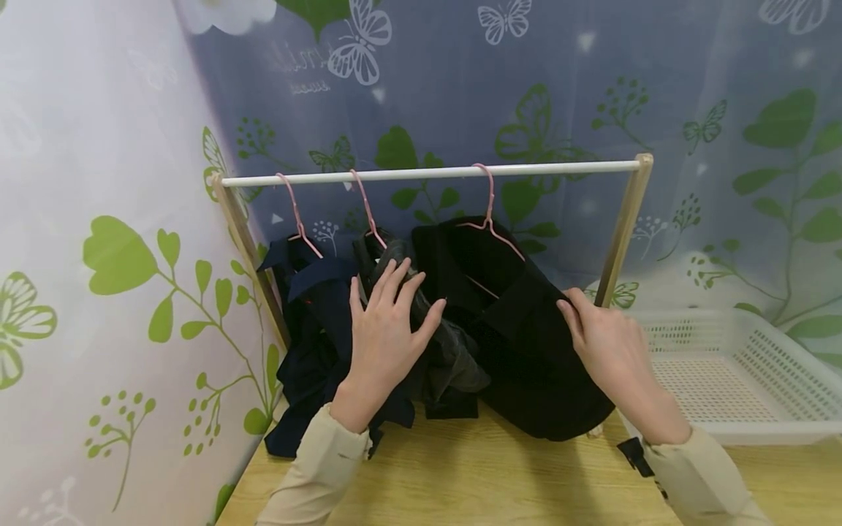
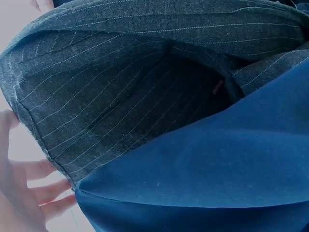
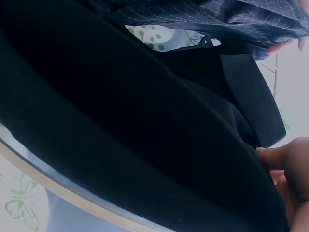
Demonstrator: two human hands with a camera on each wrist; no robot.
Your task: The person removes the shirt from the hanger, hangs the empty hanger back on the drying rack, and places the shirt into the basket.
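Three garments hang by pink hangers from a white rail (image 1: pixel 421 174). The right one is a black collared garment (image 1: pixel 539 358); my right hand (image 1: pixel 612 340) pinches its right shoulder edge between thumb and fingers, also seen in the right wrist view. My left hand (image 1: pixel 388 329) has its fingers spread against the dark grey pinstriped garment (image 1: pixel 454 358) in the middle. In the left wrist view its fingers (image 2: pixel 48 191) lie along the edge of the pinstriped cloth (image 2: pixel 96 106). Left of that hand hangs a navy garment (image 1: pixel 309 351), appearing blue (image 2: pixel 203 159) in the left wrist view.
The rail sits on wooden side posts (image 1: pixel 623 234) over a light wooden table (image 1: pixel 460 475). A white plastic basket (image 1: pixel 743 431) stands at the right. Behind and to the left hangs a curtain (image 1: pixel 447 88) printed with leaves and butterflies.
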